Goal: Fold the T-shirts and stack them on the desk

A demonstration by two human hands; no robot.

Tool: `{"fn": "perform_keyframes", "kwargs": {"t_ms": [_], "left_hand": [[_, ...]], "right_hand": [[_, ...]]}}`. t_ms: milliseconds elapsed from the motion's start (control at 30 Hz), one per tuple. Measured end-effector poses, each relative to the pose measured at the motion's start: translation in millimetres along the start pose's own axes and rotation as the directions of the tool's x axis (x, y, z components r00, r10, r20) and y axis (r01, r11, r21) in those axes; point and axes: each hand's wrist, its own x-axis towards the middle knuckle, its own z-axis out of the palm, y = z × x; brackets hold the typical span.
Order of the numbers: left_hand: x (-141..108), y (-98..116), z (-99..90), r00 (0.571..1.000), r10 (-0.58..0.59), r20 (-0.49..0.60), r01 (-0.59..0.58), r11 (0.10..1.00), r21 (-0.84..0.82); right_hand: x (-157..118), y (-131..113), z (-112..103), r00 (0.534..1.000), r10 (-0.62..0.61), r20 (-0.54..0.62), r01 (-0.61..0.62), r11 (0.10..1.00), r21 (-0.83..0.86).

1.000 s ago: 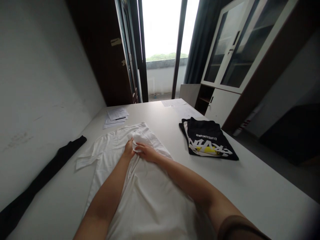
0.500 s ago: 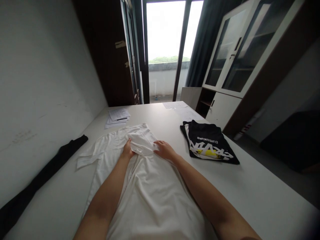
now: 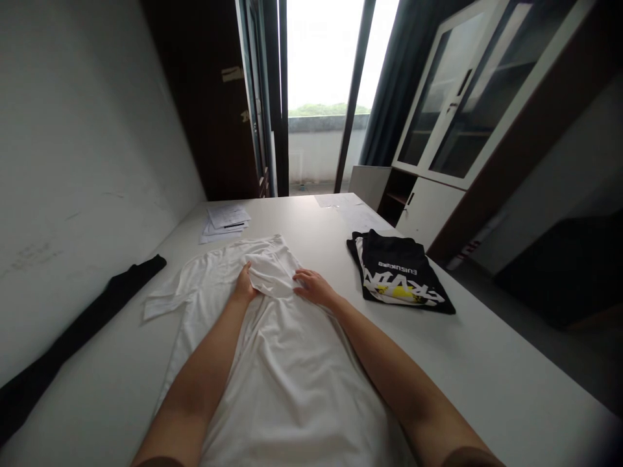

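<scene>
A white T-shirt [image 3: 292, 363] lies spread over the table in front of me, one sleeve out to the left and its body running toward me. Near its upper part my left hand [image 3: 246, 284] is closed on a raised fold of the fabric, thumb on top and the other fingers hidden under the cloth. My right hand [image 3: 314, 287] is at the shirt's right edge, its fingers curled on the cloth there. Soft creases run from between the hands down the shirt.
Folded black clothes [image 3: 403, 269] with white and yellow print lie on the table [image 3: 306, 217] at right. Papers [image 3: 226, 219] with a pen sit at the far left. A long black cloth [image 3: 92, 324] lies along the left wall. A cabinet [image 3: 438, 201] stands beyond at right.
The view has shifted slightly. Both hands keep nearly the same place on the white T-shirt, and the fold between them looks much the same.
</scene>
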Motion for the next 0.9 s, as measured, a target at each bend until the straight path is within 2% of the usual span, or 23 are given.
{"fn": "perform_keyframes", "kwargs": {"t_ms": [533, 900], "left_hand": [[-7.4, 1.2, 4.3, 1.0, -0.017, 0.006, 0.017, 1.0, 0.004], [-2.7, -1.2, 0.6, 1.0, -0.015, -0.008, 0.015, 1.0, 0.004]], "right_hand": [[0.9, -0.4, 0.6, 1.0, 0.011, -0.023, -0.011, 1.0, 0.01], [1.1, -3.3, -0.9, 1.0, 0.012, -0.022, -0.011, 1.0, 0.016]]}}
